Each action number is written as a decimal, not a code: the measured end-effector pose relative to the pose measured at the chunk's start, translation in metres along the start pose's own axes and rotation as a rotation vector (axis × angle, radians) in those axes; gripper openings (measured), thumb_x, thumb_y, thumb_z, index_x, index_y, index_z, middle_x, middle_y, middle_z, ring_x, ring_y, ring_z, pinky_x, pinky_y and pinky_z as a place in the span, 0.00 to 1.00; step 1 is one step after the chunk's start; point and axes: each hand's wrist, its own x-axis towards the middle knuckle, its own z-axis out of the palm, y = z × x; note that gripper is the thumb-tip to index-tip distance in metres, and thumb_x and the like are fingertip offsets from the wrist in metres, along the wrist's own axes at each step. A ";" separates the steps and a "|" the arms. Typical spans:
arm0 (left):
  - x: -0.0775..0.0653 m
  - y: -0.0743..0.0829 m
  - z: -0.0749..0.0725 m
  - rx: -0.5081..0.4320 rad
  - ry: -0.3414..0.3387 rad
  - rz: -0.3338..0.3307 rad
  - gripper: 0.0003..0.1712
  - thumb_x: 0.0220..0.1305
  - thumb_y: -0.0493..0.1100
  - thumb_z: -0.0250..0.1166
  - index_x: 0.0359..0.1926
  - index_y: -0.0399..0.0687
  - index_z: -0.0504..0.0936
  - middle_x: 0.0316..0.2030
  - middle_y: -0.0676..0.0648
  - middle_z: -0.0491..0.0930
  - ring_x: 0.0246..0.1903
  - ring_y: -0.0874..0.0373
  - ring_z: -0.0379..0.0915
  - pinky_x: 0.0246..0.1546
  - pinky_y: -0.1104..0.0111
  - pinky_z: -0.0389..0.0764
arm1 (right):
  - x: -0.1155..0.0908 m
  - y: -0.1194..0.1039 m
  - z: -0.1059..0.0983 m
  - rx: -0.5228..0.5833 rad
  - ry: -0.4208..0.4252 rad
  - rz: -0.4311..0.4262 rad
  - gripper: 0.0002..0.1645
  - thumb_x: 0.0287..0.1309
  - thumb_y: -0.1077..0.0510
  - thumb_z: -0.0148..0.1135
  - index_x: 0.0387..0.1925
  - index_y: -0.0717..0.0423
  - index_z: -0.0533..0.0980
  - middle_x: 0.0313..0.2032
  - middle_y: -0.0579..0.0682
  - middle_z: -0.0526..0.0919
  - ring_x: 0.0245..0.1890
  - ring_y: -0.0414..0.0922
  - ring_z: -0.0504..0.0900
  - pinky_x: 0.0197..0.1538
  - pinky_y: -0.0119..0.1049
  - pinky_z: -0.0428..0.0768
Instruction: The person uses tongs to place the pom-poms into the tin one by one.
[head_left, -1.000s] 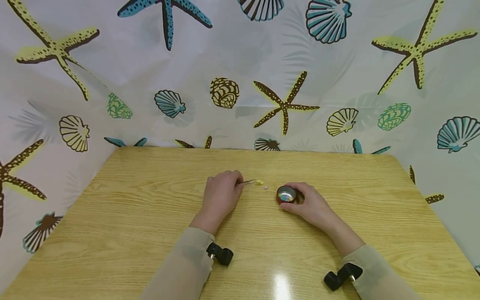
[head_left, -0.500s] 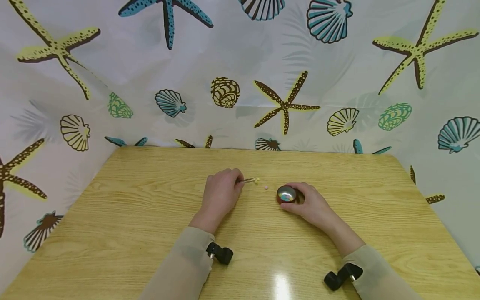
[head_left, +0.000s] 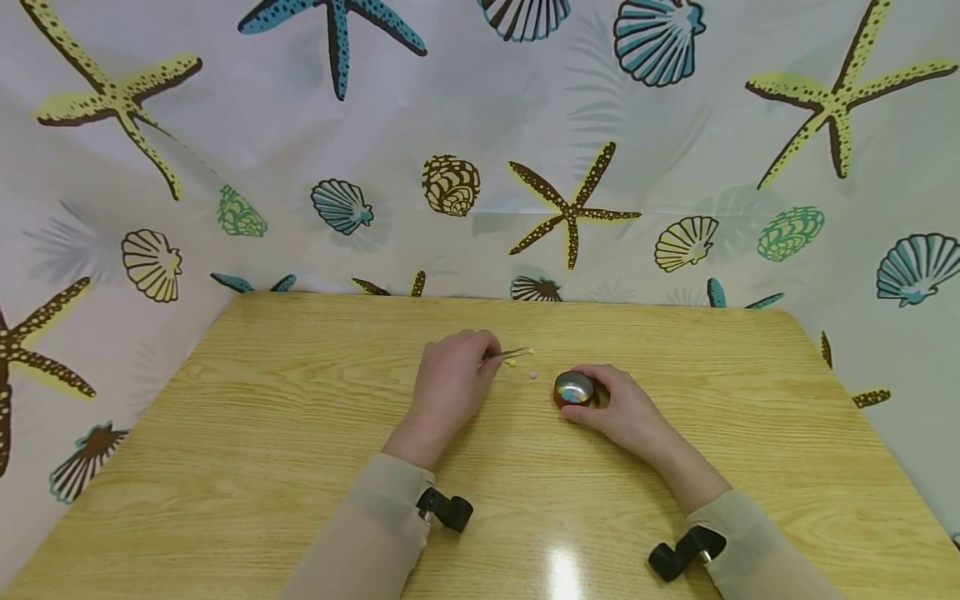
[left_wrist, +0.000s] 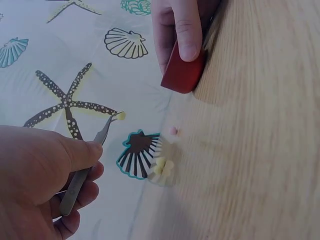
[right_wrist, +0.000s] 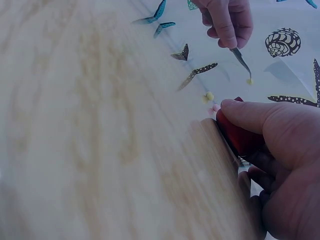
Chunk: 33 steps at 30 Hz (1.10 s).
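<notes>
My left hand [head_left: 453,379] pinches metal tweezers [left_wrist: 82,180] between thumb and fingers. At their tips they carry a small yellow bead [left_wrist: 121,116], raised off the table. Below the tips, a little clump of yellow beads [left_wrist: 160,166] lies on the wood, with a pink bead [head_left: 533,375] to its right. My right hand [head_left: 621,408] grips a small red cup [head_left: 573,390] from its right side, thumb at the near side and fingers at the far side. The cup has a shiny metallic inside, and several coloured pieces show in it.
The wooden table [head_left: 300,433] ends at the back against a white cloth [head_left: 480,108] printed with shells and starfish. The cloth also rises along both sides. Black wrist mounts [head_left: 447,509] sit on the sleeves.
The tweezers have lifted from the yellow beads with one bead in their tips. My left hand has moved slightly right and up. My right hand and the red cup have stayed put.
</notes>
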 end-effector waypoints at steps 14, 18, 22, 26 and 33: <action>-0.005 0.026 0.008 0.007 -0.049 0.110 0.04 0.77 0.47 0.74 0.44 0.54 0.89 0.37 0.54 0.87 0.36 0.54 0.82 0.47 0.51 0.81 | 0.002 0.000 0.000 -0.002 0.006 -0.008 0.38 0.69 0.48 0.80 0.73 0.58 0.77 0.67 0.61 0.81 0.70 0.60 0.77 0.75 0.61 0.69; -0.007 0.029 0.013 0.001 -0.067 0.118 0.03 0.77 0.46 0.74 0.45 0.54 0.89 0.38 0.54 0.87 0.38 0.54 0.83 0.46 0.53 0.80 | 0.002 0.000 0.000 -0.010 0.007 -0.004 0.37 0.69 0.49 0.80 0.73 0.57 0.77 0.68 0.61 0.80 0.71 0.61 0.76 0.75 0.61 0.69; -0.008 0.030 0.016 -0.004 -0.084 0.107 0.03 0.77 0.46 0.74 0.44 0.54 0.89 0.38 0.54 0.87 0.38 0.54 0.83 0.46 0.54 0.78 | 0.003 0.000 0.000 -0.002 0.005 -0.008 0.36 0.69 0.49 0.80 0.72 0.57 0.78 0.68 0.60 0.80 0.71 0.60 0.76 0.75 0.61 0.69; -0.008 0.030 0.018 -0.003 -0.084 0.104 0.03 0.77 0.46 0.74 0.44 0.54 0.88 0.38 0.54 0.87 0.38 0.54 0.83 0.46 0.54 0.77 | 0.003 -0.001 -0.001 0.003 0.002 -0.006 0.36 0.70 0.49 0.79 0.72 0.57 0.78 0.67 0.60 0.80 0.70 0.60 0.77 0.75 0.62 0.69; -0.010 0.030 0.019 0.001 -0.086 0.105 0.03 0.77 0.46 0.74 0.44 0.54 0.88 0.38 0.53 0.87 0.39 0.53 0.83 0.46 0.54 0.77 | 0.001 -0.001 -0.001 0.000 0.004 0.005 0.36 0.69 0.48 0.80 0.72 0.57 0.78 0.67 0.60 0.80 0.70 0.60 0.76 0.75 0.62 0.69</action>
